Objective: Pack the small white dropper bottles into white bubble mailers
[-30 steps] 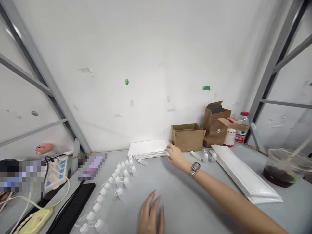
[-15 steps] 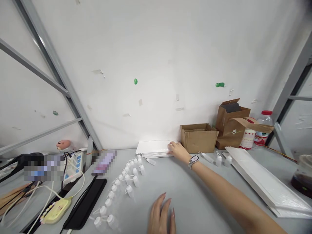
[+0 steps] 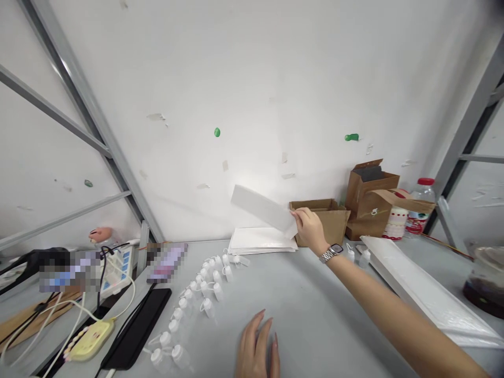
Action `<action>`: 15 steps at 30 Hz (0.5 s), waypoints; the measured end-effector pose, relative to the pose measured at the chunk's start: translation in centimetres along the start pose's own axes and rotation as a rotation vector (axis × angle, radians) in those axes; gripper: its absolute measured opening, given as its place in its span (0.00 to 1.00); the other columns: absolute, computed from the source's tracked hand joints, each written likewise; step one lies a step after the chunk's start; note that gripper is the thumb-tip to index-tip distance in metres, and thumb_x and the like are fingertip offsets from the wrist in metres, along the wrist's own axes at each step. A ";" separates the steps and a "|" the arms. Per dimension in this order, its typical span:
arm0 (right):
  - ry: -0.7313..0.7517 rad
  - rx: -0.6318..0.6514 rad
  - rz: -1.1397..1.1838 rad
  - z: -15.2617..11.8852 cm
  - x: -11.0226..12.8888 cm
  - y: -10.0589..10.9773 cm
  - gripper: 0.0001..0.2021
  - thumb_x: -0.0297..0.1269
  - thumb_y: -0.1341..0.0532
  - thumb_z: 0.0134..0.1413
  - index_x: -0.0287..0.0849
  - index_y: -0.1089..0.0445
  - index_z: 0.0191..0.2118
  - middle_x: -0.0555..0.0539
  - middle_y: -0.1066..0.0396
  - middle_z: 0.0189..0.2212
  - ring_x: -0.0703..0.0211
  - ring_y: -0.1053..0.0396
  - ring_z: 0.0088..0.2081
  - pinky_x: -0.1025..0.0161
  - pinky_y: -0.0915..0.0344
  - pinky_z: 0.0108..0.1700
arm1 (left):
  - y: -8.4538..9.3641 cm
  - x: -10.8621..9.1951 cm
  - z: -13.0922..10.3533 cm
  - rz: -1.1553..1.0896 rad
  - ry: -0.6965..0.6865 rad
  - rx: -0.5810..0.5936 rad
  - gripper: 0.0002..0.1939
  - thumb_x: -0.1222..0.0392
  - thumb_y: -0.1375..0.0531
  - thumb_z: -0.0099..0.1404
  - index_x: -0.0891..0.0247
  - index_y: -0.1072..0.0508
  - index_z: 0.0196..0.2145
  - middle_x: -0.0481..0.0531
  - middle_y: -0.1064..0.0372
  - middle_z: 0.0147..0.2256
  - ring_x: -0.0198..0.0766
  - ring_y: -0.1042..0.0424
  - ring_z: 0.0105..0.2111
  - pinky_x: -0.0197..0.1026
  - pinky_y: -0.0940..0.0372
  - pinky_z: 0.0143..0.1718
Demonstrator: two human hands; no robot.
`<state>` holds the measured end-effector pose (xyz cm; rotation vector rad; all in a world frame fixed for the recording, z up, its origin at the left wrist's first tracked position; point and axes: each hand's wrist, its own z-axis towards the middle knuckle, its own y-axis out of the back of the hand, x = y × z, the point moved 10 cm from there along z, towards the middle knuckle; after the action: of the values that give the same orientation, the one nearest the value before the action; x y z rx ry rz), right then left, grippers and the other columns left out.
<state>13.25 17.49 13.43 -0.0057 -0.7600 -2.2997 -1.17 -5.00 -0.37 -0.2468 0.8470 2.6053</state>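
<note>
A: Left to right. What's at the left edge?

B: Lower left: power strip [image 3: 85, 339], black slab [image 3: 137, 328]. Same spots as half a second ago.

A: Centre?

B: Row of small white bottles [image 3: 200, 294] running diagonally across the table [image 3: 315, 315], unmoved. Left hand [image 3: 258, 349] at bottom centre, flat on the table, fingers loosely spread, holding nothing. Barely shifted.

A: Right hand?

B: Changed. Half a second ago it lay on the white stack [image 3: 262, 240] by the wall. Now the right hand [image 3: 311, 228] is raised above it, pinching one white sheet [image 3: 263, 209] by its right end. Sheet is clear of the stack, tilted, left end higher, in front of the wall at frame centre.

A: Further right?

B: Open cardboard box [image 3: 323, 218] just behind the hand, brown bags [image 3: 372, 202], red-capped bottle [image 3: 419, 207], long white pack [image 3: 425, 294] at lower right. All static.
</note>
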 end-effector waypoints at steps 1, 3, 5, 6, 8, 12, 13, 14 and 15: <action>-0.025 -0.060 0.065 0.3 0.0 1.7 0.15 0.38 0.56 0.62 0.40 0.34 0.34 0.42 0.32 0.34 0.56 0.36 0.36 0.61 0.42 0.39 | 0.1 0.0 0.0 -0.006 0.010 -0.009 0.14 0.64 0.50 0.63 0.62 0.32 0.44 0.59 0.32 0.43 0.40 0.31 0.43 0.40 0.31 0.38; -0.066 -0.100 0.173 0.5 0.0 4.2 0.15 0.39 0.55 0.62 0.41 0.35 0.33 0.44 0.33 0.32 0.57 0.36 0.35 0.62 0.41 0.38 | 0.5 0.0 0.1 -0.020 0.031 -0.028 0.14 0.65 0.51 0.63 0.61 0.32 0.45 0.59 0.32 0.44 0.40 0.32 0.43 0.39 0.32 0.37; -0.118 -0.072 0.233 0.5 -0.4 6.0 0.14 0.41 0.54 0.61 0.41 0.36 0.31 0.46 0.34 0.29 0.59 0.37 0.31 0.64 0.41 0.34 | 0.9 0.0 0.3 -0.039 0.050 -0.042 0.14 0.65 0.51 0.63 0.60 0.32 0.45 0.58 0.33 0.45 0.39 0.32 0.44 0.39 0.32 0.38; -0.146 -0.037 0.246 0.4 -0.7 6.6 0.14 0.42 0.53 0.60 0.42 0.36 0.31 0.47 0.34 0.28 0.59 0.37 0.30 0.64 0.41 0.33 | 1.2 0.0 0.5 -0.047 0.060 -0.050 0.14 0.65 0.50 0.63 0.59 0.32 0.45 0.58 0.33 0.45 0.39 0.32 0.44 0.39 0.32 0.38; -0.177 0.121 0.257 0.0 -1.6 6.8 0.15 0.44 0.52 0.59 0.42 0.36 0.28 0.49 0.35 0.24 0.60 0.38 0.27 0.65 0.42 0.30 | 2.2 0.1 1.0 -0.052 0.081 -0.078 0.15 0.66 0.50 0.63 0.59 0.32 0.45 0.57 0.34 0.45 0.39 0.33 0.44 0.39 0.33 0.39; -0.084 0.758 0.377 -3.7 -1.9 2.7 0.17 0.45 0.49 0.55 0.43 0.35 0.22 0.52 0.36 0.19 0.62 0.40 0.23 0.66 0.44 0.26 | 5.2 0.0 2.7 0.031 0.106 -0.184 0.16 0.66 0.48 0.61 0.60 0.33 0.47 0.59 0.37 0.48 0.43 0.34 0.47 0.43 0.36 0.44; -0.055 0.893 0.427 -5.1 -1.6 1.8 0.17 0.45 0.47 0.54 0.43 0.34 0.21 0.52 0.36 0.19 0.63 0.40 0.23 0.66 0.44 0.26 | 5.8 -0.1 3.1 0.068 0.104 -0.204 0.16 0.65 0.47 0.60 0.60 0.33 0.47 0.59 0.38 0.49 0.45 0.36 0.49 0.45 0.37 0.45; -0.031 0.983 0.474 -6.3 -1.2 1.1 0.16 0.46 0.46 0.52 0.42 0.33 0.20 0.52 0.36 0.18 0.63 0.40 0.23 0.66 0.44 0.26 | 6.0 -0.2 3.6 0.106 0.109 -0.205 0.16 0.62 0.45 0.60 0.60 0.32 0.47 0.60 0.39 0.51 0.47 0.37 0.50 0.48 0.38 0.47; -0.008 1.028 0.507 -7.1 -0.6 0.6 0.16 0.46 0.44 0.51 0.42 0.33 0.20 0.52 0.36 0.18 0.63 0.40 0.23 0.66 0.44 0.26 | 5.9 -0.1 4.1 0.134 0.123 -0.179 0.17 0.60 0.44 0.59 0.60 0.33 0.47 0.60 0.40 0.52 0.49 0.39 0.51 0.50 0.39 0.47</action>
<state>15.51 13.79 7.76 0.2299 -1.6380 -1.2508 -3.69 -6.92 6.06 -0.4170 0.6906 2.8195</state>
